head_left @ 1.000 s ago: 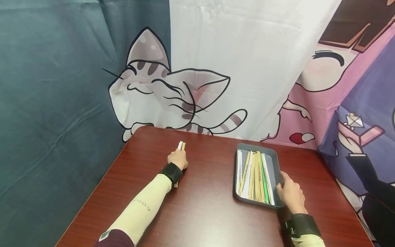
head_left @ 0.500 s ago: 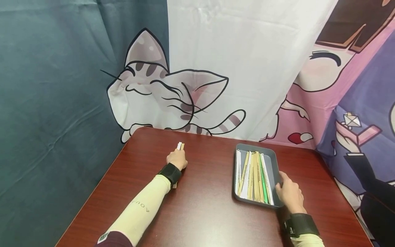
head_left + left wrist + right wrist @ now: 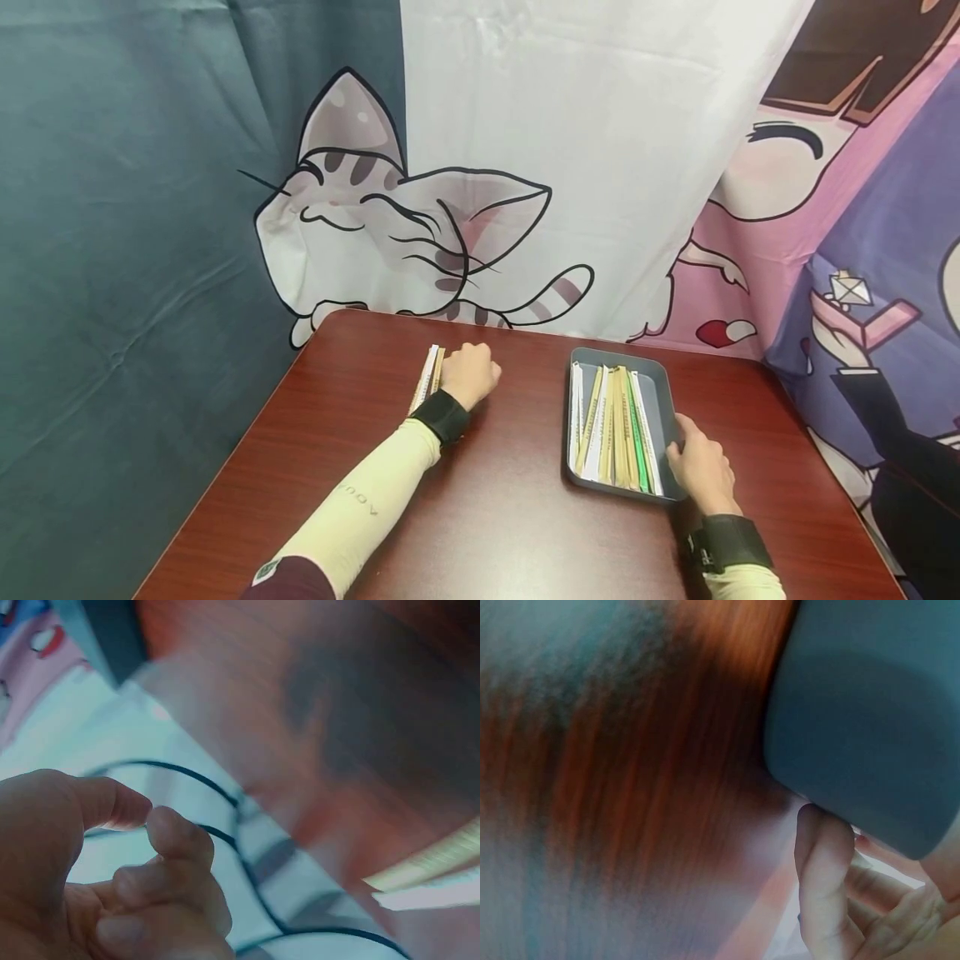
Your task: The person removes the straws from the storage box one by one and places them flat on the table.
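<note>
Two slim paper-wrapped sticks, one white (image 3: 426, 373) and one tan (image 3: 438, 367), lie side by side on the table's left half. My left hand (image 3: 468, 375) is just right of them, off the sticks, with loosely curled fingers and nothing between thumb and index finger in the left wrist view. On the right, a dark grey tray (image 3: 660, 392) holds several similar wrapped sticks, white, tan and green (image 3: 640, 442), lying lengthwise. My right hand (image 3: 705, 471) grips the tray's right wall; in the right wrist view the fingers (image 3: 825, 855) meet its edge.
The reddish-brown wooden table (image 3: 517, 483) spreads under everything. Behind it hangs a printed curtain (image 3: 495, 100) with a cartoon cat, and a dark green curtain (image 3: 135, 250) hangs on the left.
My left hand has let go of the two wrapped sticks and moved right, slightly upward in the view. The sticks now show more fully. My right hand stays at the tray.
</note>
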Demonstrator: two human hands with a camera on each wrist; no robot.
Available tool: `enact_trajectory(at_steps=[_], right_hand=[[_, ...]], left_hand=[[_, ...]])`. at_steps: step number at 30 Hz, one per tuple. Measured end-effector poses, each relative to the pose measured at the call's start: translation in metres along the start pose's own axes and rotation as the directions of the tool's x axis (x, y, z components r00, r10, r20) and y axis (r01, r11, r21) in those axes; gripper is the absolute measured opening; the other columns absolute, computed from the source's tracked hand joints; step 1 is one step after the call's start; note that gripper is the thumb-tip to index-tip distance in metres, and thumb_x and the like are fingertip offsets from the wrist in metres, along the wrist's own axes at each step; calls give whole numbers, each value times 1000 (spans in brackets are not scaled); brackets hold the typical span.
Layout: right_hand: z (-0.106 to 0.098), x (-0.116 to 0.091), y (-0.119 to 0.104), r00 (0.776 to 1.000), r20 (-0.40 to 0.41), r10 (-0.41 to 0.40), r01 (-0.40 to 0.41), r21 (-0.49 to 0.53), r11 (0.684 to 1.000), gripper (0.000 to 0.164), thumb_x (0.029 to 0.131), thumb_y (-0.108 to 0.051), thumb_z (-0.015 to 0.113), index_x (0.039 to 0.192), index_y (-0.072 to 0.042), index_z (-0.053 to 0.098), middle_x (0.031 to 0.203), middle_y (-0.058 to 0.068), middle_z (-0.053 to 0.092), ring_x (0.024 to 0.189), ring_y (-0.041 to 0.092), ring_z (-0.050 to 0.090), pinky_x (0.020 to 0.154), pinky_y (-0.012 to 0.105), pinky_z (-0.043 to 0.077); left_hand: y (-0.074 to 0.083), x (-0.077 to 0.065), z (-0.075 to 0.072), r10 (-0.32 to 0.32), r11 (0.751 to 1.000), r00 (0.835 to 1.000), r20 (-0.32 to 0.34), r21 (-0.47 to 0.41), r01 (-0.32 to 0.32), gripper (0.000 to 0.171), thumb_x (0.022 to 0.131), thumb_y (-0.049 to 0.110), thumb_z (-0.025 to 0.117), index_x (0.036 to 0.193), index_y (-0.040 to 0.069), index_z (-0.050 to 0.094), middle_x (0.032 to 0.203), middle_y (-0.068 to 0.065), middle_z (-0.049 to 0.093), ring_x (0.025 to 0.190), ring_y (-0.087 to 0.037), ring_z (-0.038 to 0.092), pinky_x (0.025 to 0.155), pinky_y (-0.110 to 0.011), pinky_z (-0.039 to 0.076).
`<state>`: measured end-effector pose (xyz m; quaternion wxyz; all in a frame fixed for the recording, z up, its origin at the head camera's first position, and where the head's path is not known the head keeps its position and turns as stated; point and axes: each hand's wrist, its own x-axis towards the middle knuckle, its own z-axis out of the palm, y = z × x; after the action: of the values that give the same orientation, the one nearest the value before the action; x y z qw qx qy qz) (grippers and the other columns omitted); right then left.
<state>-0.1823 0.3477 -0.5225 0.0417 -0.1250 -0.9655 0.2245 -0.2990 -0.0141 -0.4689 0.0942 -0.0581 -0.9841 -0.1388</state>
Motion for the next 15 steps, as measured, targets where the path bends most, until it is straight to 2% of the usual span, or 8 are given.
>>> enact_trajectory(at_steps=[7,15], right_hand=[[-1,1,3,1000,-5,3,-3,0,1000,57,93,-12,56,149,-8,45,119,30,64,84,49,64,61,57,47],[2,1,3,1000,-16,1,-1,0,1000,57,93,-13,54,150,-10,46,120,29,65,86,52,65,61,59,48]], left_hand=[[68,3,1,121,993,993,-3,-14,-121,25,95,34,67,88,10,70,91,-13,75,77,-32,73,61,-47,55],[126,-1,20,209,978,973,97,-42,-205,21,95,31,68,86,13,70,90,-8,74,74,-27,72,59,-44,55]])
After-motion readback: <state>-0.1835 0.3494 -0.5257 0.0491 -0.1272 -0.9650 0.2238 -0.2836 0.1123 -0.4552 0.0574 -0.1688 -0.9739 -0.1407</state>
